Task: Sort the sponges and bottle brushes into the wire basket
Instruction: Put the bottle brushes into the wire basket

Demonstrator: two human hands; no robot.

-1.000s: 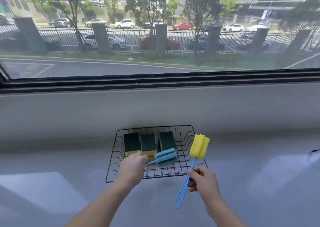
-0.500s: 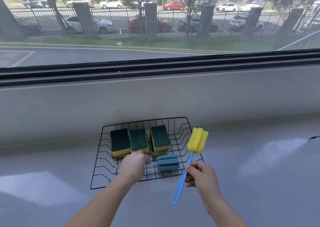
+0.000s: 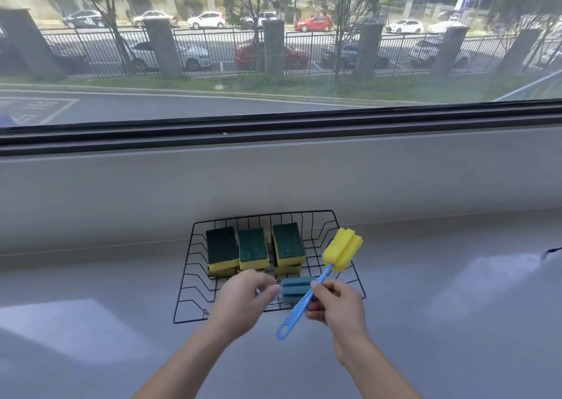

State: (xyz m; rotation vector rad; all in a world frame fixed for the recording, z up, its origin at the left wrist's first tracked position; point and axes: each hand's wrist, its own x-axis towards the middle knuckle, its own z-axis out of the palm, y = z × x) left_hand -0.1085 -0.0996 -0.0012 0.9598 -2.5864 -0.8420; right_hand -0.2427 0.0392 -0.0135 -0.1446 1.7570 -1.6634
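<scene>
Two brushes near the wire basket (image 3: 194,277): right hand (image 3: 337,306) grips the yellow brush (image 3: 342,249), left hand (image 3: 243,298) pinches the blue brush (image 3: 293,289); lowering comes next.

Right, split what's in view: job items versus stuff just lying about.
Job:
- wire basket
- green-and-yellow sponges inside it
- blue-headed brush in the basket, at the left hand
- yellow-headed brush, held by the right hand

Lying about:
- dark cable end on the grey counter

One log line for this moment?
left hand: at blue brush in wire basket | right hand: holds yellow brush | sponges: in basket
</scene>
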